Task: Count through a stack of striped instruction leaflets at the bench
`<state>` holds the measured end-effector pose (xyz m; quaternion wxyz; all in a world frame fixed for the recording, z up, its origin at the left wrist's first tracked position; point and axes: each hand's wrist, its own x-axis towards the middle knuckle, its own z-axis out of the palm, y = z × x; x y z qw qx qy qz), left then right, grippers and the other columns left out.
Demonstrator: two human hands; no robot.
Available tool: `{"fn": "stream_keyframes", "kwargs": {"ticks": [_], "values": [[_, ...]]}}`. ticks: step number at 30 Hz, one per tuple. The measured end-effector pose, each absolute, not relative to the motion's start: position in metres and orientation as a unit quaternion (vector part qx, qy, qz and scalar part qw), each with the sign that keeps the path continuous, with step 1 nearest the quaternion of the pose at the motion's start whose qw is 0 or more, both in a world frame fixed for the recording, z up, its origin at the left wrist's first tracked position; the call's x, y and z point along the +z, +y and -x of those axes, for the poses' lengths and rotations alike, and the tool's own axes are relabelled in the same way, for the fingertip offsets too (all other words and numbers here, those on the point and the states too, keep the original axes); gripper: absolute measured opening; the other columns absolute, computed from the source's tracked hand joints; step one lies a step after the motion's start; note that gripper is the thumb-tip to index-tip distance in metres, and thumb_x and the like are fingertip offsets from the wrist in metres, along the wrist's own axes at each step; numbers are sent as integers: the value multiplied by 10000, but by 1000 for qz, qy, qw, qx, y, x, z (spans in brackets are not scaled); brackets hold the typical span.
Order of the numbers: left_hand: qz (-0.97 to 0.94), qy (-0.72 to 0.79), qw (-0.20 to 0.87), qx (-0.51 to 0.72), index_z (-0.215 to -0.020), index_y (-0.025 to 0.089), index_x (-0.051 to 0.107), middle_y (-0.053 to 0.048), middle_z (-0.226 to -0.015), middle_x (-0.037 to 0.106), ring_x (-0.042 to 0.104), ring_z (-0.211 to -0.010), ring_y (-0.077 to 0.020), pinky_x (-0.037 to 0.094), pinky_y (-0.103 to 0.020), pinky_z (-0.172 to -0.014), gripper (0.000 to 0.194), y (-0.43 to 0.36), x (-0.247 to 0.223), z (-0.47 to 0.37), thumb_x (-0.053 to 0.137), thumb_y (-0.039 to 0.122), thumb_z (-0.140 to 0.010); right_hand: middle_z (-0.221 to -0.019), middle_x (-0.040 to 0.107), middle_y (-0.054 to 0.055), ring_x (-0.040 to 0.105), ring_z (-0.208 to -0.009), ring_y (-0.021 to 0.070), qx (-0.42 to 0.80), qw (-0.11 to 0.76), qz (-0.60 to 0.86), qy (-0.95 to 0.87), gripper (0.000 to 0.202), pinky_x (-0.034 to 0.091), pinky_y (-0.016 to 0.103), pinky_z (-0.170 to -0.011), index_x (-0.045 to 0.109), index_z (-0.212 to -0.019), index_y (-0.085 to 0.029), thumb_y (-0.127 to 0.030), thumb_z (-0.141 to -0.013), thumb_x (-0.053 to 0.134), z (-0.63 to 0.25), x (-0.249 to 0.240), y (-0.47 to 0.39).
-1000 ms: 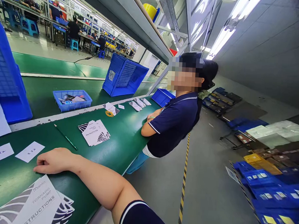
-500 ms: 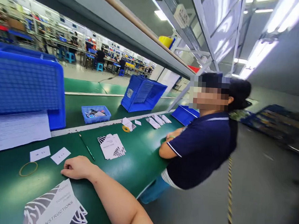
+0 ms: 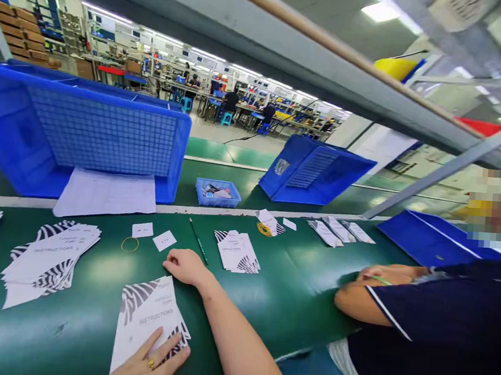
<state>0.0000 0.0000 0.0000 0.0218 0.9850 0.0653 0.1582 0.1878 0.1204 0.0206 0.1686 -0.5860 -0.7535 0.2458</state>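
left hand [image 3: 151, 368] splayed on instruction booklets [image 3: 152, 311], right hand [image 3: 185, 266] loosely curled

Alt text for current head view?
A person's left hand, wearing a gold ring, lies on white rectangular zebra-striped paper instruction booklets on a green tabletop; their right hand is just beyond. Behind are blue plastic crates; at right, a co-worker in navy.

On my green surface [image 3: 294, 303], booklets [image 3: 147, 317] lie before me; from them I see another stack [image 3: 55, 252] at ten o'clock, a rubber band [image 3: 122, 244] at eleven, two cards [image 3: 164, 240] at twelve, a pencil [image 3: 198, 241] at one.
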Motion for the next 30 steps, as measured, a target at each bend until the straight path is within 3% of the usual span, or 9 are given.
{"fn": "stream_keyframes", "kwargs": {"ticks": [4,8,17,24,30], "values": [[-987,59,142,39,-1383,287,296,-101,-1400,393,359,-1271,-320,316,-502,-1031,680,5,29,5,632,217,-795,-617,575,-26,479,-577,101,256,171,574,-759,166,253,212,-518,593,-690,-189,-272,-818,529,-188,19,117],[-968,94,233,-5,-1335,250,385,-86,-1397,407,310,-1300,-311,230,-515,-1073,605,15,46,6,631,235,-782,-587,544,-27,457,-559,100,261,171,569,-761,191,250,214,-511,578,-650,-184,-245,-821,519,-186,20,114],[-957,123,261,15,-1352,226,328,-96,-1452,308,218,-1341,-286,114,-511,-1102,833,19,23,16,538,48,-566,-806,550,6,500,-683,107,266,177,551,-771,104,347,216,-612,605,-755,-185,-235,-823,544,-180,25,105],[-957,173,231,13,-1359,246,312,-106,-1457,290,194,-1342,-328,123,-605,-1065,848,18,26,13,500,14,-566,-799,532,5,500,-694,113,261,163,531,-789,99,371,227,-623,597,-765,-181,-235,-831,546,-177,26,99],[-958,189,212,28,-1345,240,344,-99,-1448,311,191,-1346,-317,135,-594,-1075,760,17,26,14,497,6,-638,-787,532,10,494,-688,117,294,183,530,-774,103,381,249,-631,604,-750,-175,-215,-818,538,-178,29,99]]}}
